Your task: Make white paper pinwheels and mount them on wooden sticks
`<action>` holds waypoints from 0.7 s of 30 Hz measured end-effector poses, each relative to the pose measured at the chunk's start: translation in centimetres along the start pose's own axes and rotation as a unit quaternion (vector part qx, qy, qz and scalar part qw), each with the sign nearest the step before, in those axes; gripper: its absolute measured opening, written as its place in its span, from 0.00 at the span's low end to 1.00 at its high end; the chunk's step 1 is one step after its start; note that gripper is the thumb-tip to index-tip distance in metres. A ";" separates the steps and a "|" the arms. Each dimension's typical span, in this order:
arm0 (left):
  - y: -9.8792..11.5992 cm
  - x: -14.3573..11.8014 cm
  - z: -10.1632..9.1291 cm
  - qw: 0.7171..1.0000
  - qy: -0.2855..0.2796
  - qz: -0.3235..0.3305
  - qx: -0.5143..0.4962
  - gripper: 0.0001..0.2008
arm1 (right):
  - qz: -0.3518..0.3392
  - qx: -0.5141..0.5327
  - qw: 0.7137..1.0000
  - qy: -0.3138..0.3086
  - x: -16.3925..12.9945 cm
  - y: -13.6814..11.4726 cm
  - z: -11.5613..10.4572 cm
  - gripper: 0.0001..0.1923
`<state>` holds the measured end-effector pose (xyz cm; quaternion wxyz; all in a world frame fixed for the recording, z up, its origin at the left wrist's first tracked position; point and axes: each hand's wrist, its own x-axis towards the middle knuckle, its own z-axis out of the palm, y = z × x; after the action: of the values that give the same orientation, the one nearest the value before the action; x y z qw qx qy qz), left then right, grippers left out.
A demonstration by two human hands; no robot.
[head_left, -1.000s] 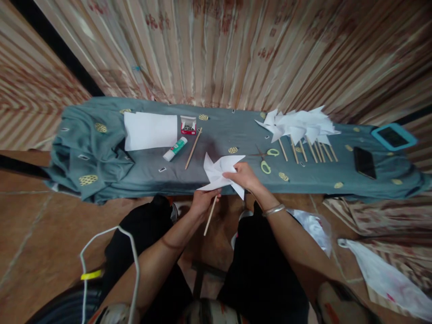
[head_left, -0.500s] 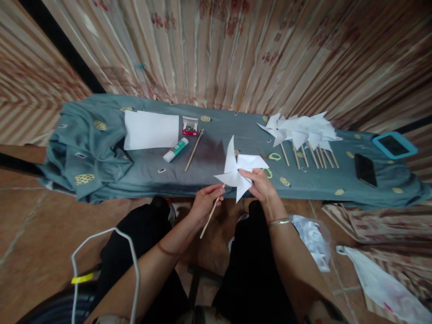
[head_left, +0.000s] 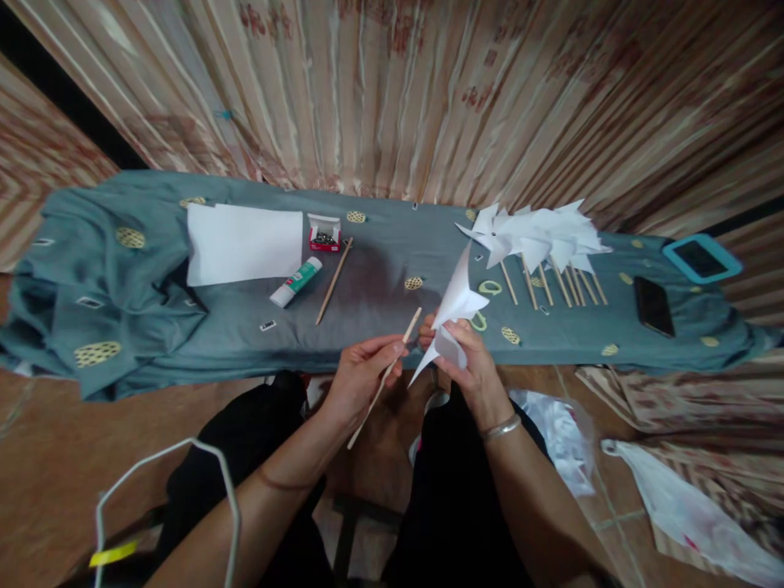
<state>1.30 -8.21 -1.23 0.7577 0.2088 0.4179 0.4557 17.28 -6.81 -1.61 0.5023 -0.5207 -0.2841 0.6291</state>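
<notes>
Between the thumb and fingers of my left hand (head_left: 366, 371) is a thin wooden stick (head_left: 375, 402), slanting up to the right. My right hand (head_left: 469, 363) grips a white paper pinwheel (head_left: 456, 298), which is turned nearly edge-on. Some of the right fingers are hidden behind the paper. The stick's upper tip is close to the pinwheel but apart from it. Just behind the right hand, green-handled scissors (head_left: 488, 287) lie partly covered by the pinwheel.
Across the grey-green cloth (head_left: 392, 245) lie a stack of white paper (head_left: 245, 245), an open red box of small metal pins (head_left: 324, 235), a glue stick (head_left: 296, 282), another wooden stick (head_left: 334, 282), several finished pinwheels (head_left: 539, 233), a dark phone (head_left: 653, 306) and a blue-framed device (head_left: 703, 258).
My right hand has turned the pinwheel from facing me to almost edge-on. The stick in my left hand has come away from the paper, and more of its upper end shows.
</notes>
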 end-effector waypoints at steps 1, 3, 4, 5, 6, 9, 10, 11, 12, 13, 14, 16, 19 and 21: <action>0.0 0.0 0.1 1.000 0.003 0.004 0.003 0.19 | 0.001 -0.001 1.000 -0.001 -0.2 0.0 0.0 0.20; 0.1 0.0 0.2 1.000 0.005 0.013 0.011 0.17 | -0.001 -0.001 1.000 -0.001 -0.6 -0.1 0.0 0.20; 0.1 0.0 0.2 1.000 0.002 0.017 0.016 0.17 | -0.005 0.004 1.000 0.001 -0.8 -0.2 0.0 0.21; 0.1 0.0 0.2 1.000 -0.001 0.022 0.022 0.16 | -0.009 0.009 1.000 0.002 -0.9 -0.2 -0.1 0.21; 0.1 0.0 0.2 0.999 -0.005 0.026 0.029 0.16 | -0.015 0.013 1.000 0.003 -1.1 -0.3 -0.1 0.22; 0.2 -0.2 0.1 0.998 -0.023 0.039 0.051 0.14 | -0.031 0.022 0.999 0.002 -1.6 -0.4 0.0 0.24; 0.3 -0.2 0.1 0.997 -0.029 0.045 0.057 0.13 | -0.032 0.027 0.999 0.001 -1.7 -0.4 0.1 0.24; 0.3 -0.3 0.1 0.996 -0.035 0.050 0.059 0.12 | -0.032 0.036 0.999 -0.001 -1.8 -0.5 0.1 0.24; 0.4 -0.4 0.2 0.996 -0.041 0.053 0.060 0.11 | -0.032 0.044 0.999 -0.003 -2.0 -0.5 0.2 0.24; 0.5 -0.5 0.3 0.996 -0.046 0.056 0.061 0.11 | -0.034 0.049 0.998 -0.007 -2.1 -0.6 0.2 0.24; 0.5 -0.6 0.3 0.995 -0.049 0.056 0.061 0.10 | -0.039 0.050 0.998 -0.011 -2.2 -0.7 0.3 0.25; 0.6 -0.7 0.5 0.995 -0.053 0.055 0.066 0.09 | -0.050 0.042 0.998 -0.024 -2.3 -0.8 0.4 0.26; 0.7 -1.0 0.8 0.995 -0.056 0.058 0.064 0.08 | -0.046 0.048 0.996 -0.056 -2.3 -0.8 0.5 0.27; 0.7 -1.1 1.0 0.995 -0.060 0.056 0.056 0.08 | -0.044 0.070 0.995 -0.062 -2.3 -0.7 0.4 0.26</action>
<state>1.48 -8.74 0.29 0.7419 0.3009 0.3845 0.4595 16.99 -8.60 -0.04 0.5463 -0.4312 -0.2922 0.6559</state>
